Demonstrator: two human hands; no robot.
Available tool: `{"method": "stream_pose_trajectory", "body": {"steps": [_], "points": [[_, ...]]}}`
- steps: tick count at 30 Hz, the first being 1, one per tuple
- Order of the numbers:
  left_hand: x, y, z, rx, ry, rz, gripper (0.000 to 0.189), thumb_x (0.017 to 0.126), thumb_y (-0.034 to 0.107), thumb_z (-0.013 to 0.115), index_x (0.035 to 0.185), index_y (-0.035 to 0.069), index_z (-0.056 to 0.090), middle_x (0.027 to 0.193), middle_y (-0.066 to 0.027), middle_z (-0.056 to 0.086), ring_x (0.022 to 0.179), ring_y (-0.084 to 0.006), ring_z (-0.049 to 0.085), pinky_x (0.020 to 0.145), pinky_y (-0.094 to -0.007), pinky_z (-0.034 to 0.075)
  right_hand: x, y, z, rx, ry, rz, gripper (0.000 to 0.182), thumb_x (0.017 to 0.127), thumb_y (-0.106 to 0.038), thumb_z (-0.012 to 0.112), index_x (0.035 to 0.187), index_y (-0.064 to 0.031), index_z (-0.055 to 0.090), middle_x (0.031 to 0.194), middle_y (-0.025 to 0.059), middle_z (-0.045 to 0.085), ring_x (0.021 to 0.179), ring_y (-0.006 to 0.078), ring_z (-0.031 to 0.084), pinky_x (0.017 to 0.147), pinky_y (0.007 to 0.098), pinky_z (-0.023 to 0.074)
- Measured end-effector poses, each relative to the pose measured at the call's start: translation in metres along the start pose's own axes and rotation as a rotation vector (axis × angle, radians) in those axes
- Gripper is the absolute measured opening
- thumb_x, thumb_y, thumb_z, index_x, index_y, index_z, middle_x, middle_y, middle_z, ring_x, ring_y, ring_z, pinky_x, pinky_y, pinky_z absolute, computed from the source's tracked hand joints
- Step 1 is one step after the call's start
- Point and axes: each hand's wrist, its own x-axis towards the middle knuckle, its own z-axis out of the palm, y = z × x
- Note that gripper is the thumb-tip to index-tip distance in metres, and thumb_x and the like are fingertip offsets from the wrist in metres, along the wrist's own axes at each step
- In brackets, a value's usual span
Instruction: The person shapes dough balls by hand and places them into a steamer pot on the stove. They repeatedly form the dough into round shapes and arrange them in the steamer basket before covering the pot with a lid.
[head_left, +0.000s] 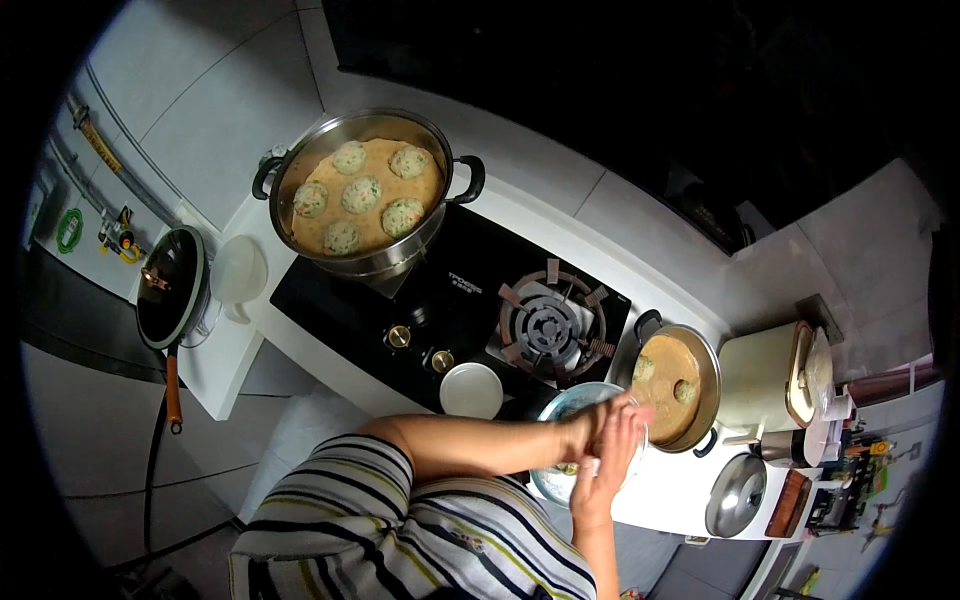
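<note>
My left hand and my right hand are pressed together, palm to palm, above a glass bowl. Whatever lies between the palms is hidden, and the fingers are slightly blurred. A pale mixture shows inside the bowl below my wrists. Just right of my fingertips stands a steel steamer pot lined with a tan cloth. Two speckled balls sit on that liner: one ball in full view, another ball toward its left edge.
A larger steamer holding several vegetable-flecked balls stands on the black gas hob. Beside an uncovered burner is a white dish. A lidded frying pan is at left; a steel lid and pale canister are right.
</note>
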Motion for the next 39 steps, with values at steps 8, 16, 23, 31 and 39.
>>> {"method": "stream_pose_trajectory", "body": {"steps": [8, 16, 23, 31, 39], "points": [[-0.015, -0.005, 0.022, -0.138, 0.054, -0.314, 0.061, 0.092, 0.057, 0.043, 0.133, 0.011, 0.045, 0.128, -0.0027, 0.052, 0.117, -0.0173, 0.048, 0.102, -0.0378, 0.035, 0.005, 0.016, -0.013, 0.158, 0.177, 0.071, 0.056, 0.093, -0.036, 0.041, 0.134, 0.0021, 0.045, 0.144, 0.0232, 0.036, 0.136, 0.0397, 0.029, 0.112, 0.0502, 0.0165], [-0.017, 0.004, 0.012, -0.274, -0.238, -0.383, 0.066, 0.091, 0.059, 0.044, 0.138, 0.013, 0.040, 0.131, -0.0055, 0.051, 0.120, -0.0164, 0.048, 0.102, -0.0325, 0.036, 0.010, 0.022, -0.028, -0.033, 0.293, 0.119, 0.063, 0.094, -0.046, 0.037, 0.138, 0.0003, 0.040, 0.143, 0.0224, 0.038, 0.136, 0.0401, 0.028, 0.112, 0.0509, 0.0160], [-0.001, 0.039, 0.023, -0.140, -0.090, -0.146, 0.073, 0.094, 0.062, 0.028, 0.146, 0.011, 0.028, 0.147, -0.0082, 0.034, 0.135, -0.0204, 0.032, 0.112, -0.0370, 0.023, -0.018, 0.022, -0.004, -0.044, 0.119, 0.013, 0.055, 0.091, -0.034, 0.046, 0.136, -0.0027, 0.045, 0.144, 0.0213, 0.037, 0.137, 0.0400, 0.026, 0.112, 0.0534, 0.0120], [-0.001, 0.017, 0.016, 0.198, -0.143, -0.078, 0.061, 0.097, 0.052, 0.032, 0.139, 0.008, 0.036, 0.137, -0.0071, 0.044, 0.129, -0.0208, 0.038, 0.110, -0.0374, 0.028, 0.004, -0.003, -0.020, -0.060, 0.023, -0.098, 0.054, 0.086, -0.024, 0.054, 0.135, -0.0028, 0.046, 0.145, 0.0217, 0.034, 0.136, 0.0424, 0.027, 0.110, 0.0519, 0.0186], [-0.020, 0.026, 0.052, -0.069, 0.062, -0.314, 0.078, 0.093, 0.061, 0.033, 0.142, 0.000, 0.029, 0.144, -0.0130, 0.038, 0.132, -0.0221, 0.037, 0.111, -0.0374, 0.027, 0.011, 0.029, -0.034, -0.024, 0.270, 0.028, 0.058, 0.090, -0.036, 0.047, 0.138, -0.0039, 0.042, 0.145, 0.0204, 0.036, 0.139, 0.0379, 0.025, 0.112, 0.0508, 0.0142]]}}
